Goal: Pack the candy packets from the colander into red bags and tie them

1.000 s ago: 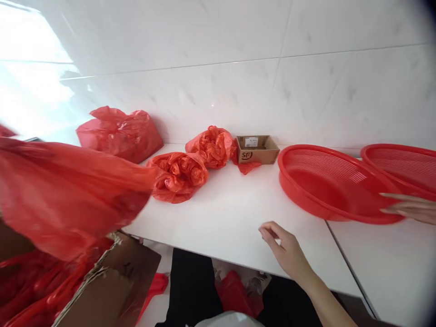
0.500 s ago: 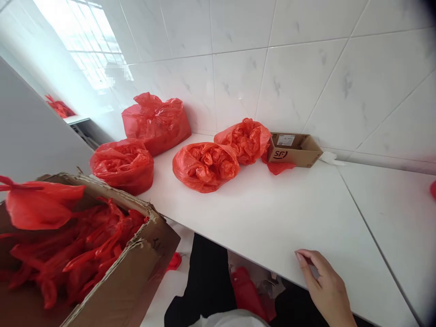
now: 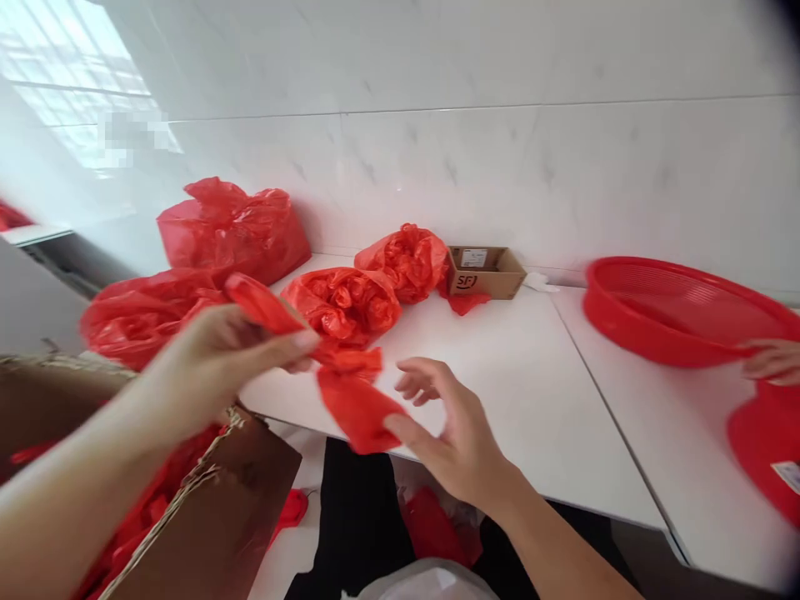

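Note:
My left hand [image 3: 243, 350] pinches one end of a small knotted red plastic bag [image 3: 359, 408] in front of my chest. The fuller lower part of the bag hangs to the right, slightly blurred. Beside it, my right hand [image 3: 456, 429] has its fingers spread, with the thumb tip at the bag's lower end; I cannot tell whether it touches. Under my left forearm stands a torn cardboard box [image 3: 218, 517] with more small red bags inside.
Larger red bags [image 3: 237, 229] stand along the tiled wall, beside a small open carton [image 3: 491, 275]. A round red basket [image 3: 675, 350] lies on the white table [image 3: 500, 383] at the right. Another person's hand [image 3: 775, 362] is at its rim.
The view has swung right, bringing the red basket and another person's hand into sight. My left hand has come in with the small red bag. My right hand has moved left and opened beside it.

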Tool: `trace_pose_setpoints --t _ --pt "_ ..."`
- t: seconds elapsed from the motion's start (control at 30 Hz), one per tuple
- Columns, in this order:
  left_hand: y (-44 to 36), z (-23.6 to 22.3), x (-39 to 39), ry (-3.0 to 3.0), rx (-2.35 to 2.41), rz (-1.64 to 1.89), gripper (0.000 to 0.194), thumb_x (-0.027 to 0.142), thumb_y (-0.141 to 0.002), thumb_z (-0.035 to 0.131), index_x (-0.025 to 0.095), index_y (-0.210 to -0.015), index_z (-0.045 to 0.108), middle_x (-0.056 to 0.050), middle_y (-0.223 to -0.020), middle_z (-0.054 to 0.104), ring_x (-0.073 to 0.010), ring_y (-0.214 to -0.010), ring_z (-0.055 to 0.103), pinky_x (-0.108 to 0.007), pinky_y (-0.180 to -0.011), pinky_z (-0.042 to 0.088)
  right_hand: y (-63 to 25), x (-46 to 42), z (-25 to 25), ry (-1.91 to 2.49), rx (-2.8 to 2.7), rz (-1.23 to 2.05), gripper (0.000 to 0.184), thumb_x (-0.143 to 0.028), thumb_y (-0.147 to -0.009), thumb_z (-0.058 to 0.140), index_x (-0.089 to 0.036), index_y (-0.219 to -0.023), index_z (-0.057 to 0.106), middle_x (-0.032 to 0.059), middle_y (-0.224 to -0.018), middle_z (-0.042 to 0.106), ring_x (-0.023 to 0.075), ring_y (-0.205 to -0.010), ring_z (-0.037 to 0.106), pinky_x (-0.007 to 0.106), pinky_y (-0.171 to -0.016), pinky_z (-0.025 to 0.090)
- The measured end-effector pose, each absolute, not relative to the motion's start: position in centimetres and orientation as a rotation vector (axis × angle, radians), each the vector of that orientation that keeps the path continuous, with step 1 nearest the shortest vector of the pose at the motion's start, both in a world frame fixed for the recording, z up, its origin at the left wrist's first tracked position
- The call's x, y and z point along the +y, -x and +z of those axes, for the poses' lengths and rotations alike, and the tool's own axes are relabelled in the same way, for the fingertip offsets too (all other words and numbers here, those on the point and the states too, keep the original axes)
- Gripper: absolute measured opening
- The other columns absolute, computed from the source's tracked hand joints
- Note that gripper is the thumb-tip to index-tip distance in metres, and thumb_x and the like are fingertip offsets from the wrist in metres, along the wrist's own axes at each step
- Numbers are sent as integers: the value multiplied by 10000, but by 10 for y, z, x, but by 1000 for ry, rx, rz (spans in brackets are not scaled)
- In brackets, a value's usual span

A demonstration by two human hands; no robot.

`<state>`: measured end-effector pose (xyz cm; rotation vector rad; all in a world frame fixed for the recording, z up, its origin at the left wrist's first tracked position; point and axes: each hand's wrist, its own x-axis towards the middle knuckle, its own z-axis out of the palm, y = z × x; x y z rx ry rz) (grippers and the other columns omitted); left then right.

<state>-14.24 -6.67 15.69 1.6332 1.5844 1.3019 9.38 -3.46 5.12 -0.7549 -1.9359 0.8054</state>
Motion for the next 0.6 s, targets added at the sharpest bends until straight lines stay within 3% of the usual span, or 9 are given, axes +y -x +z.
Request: trace_pose_setpoints --t 0.07,0.13,0.2,0.27,0.33,0.4,0.47,0.53,0.6 --pt "106 141 -49 -1720 1301 1160 192 360 -751 737 196 -655 721 -13 -613 682 -150 -588 628 -260 -550 545 -91 -29 54 804 -1970 679 354 -350 -832 668 -236 -1148 557 68 -1051 645 210 -937 606 344 -804 498" --pt "77 124 -33 -1777 1122 1108 214 369 -804 684 209 -664 706 -16 -647 674 -151 -609 627 -260 -556 541 -102 -20 48 889 -1955 611 180 -278 -860 625 -221 -1030 609 64 -987 656 206 -898 612 331 -750 493" --pt "59 105 -18 -1814 1075 1095 155 375 -805 684 224 -831 711 -33 -825 704 -176 -726 659 -291 -627 559 -122 -13 40 952 -1863 638 108 -231 -890 577 -218 -979 637 48 -923 668 183 -851 621 313 -743 491" --pt "48 84 -3 -1892 1067 1044 383 379 -756 736 250 -1105 646 -61 -1097 686 -221 -962 654 -362 -805 552 -141 -10 34 1002 -1740 720 128 -265 -901 584 -223 -1003 649 42 -966 680 174 -890 631 309 -801 495" --pt "39 64 9 -1994 1074 933 560 381 -718 767 261 -1230 575 -71 -1220 647 -247 -1107 597 -417 -943 480 -154 -9 33 1013 -1699 811 166 -316 -923 561 -228 -1024 659 43 -1026 685 175 -957 632 313 -860 491" --pt "30 47 16 -2022 1114 810 373 397 -774 705 233 -1103 644 -50 -1090 695 -228 -1008 619 -382 -901 472 -163 -8 34 990 -1723 866 218 -349 -946 518 -234 -1047 674 46 -1059 684 181 -1008 623 325 -904 479" --pt "21 37 18 -1964 1211 754 220 412 -829 626 195 -843 662 -1 -800 684 -167 -748 598 -297 -715 465 -171 -4 37 963 -1663 883 255 -378 -950 504 -236 -1033 699 47 -1025 687 185 -1002 620 332 -913 471" --pt "16 30 18 -1867 1302 754 291 419 -826 618 176 -670 582 40 -616 570 -118 -590 479 -245 -570 378 -181 3 40 965 -1431 884 289 -425 -940 510 -236 -1014 716 42 -932 684 181 -920 626 327 -859 484" --pt "15 25 17 -1776 1336 777 330 427 -797 649 170 -626 532 55 -571 496 -101 -557 406 -230 -525 318 -194 11 40 970 -1197 904 316 -461 -924 523 -240 -1039 717 29 -839 665 164 -800 615 317 -776 494"
